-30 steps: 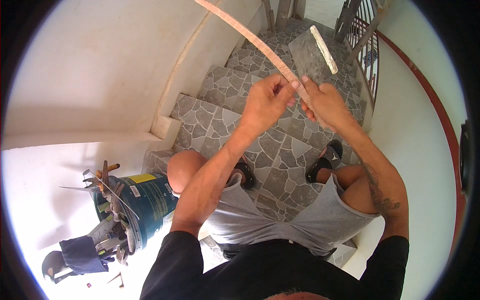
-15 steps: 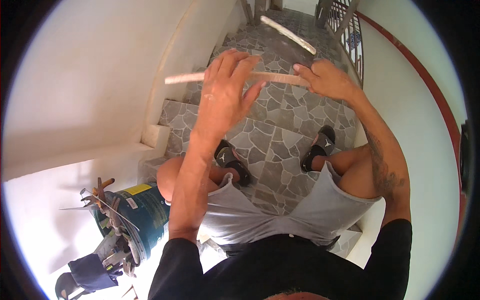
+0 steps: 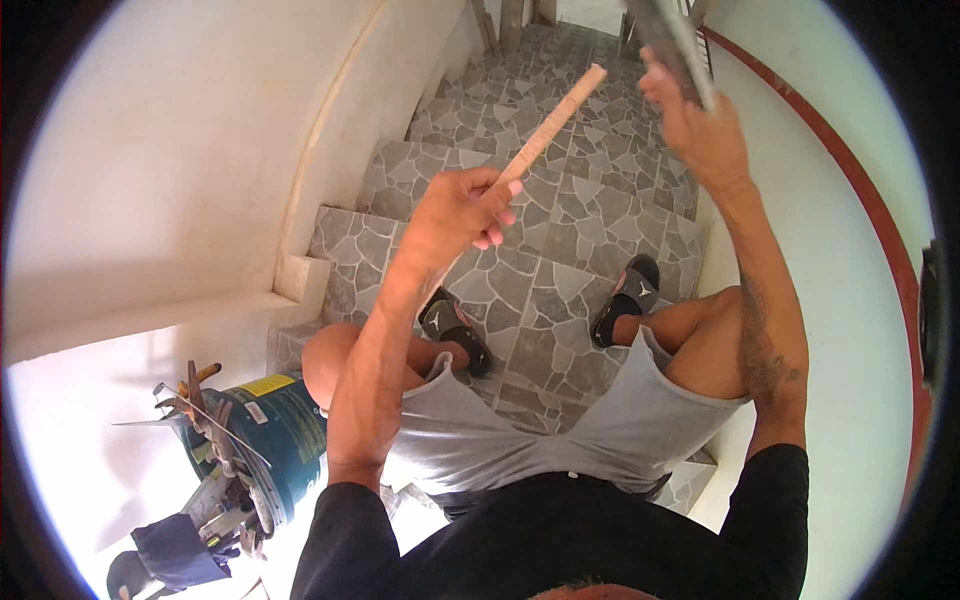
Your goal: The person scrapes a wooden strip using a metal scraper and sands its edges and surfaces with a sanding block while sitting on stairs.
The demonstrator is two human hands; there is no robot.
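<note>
While the long pale wooden strip (image 3: 545, 135) slants up over the grey stone-patterned stairs (image 3: 560, 230), the step in hand looks like handling it one-handed. The left hand (image 3: 462, 212) is closed around its lower end. The right hand (image 3: 700, 120) is raised near the white wall (image 3: 840, 260), curled around a flat grey bar (image 3: 672, 42). Bringing the two together would call for steadying both.
</note>
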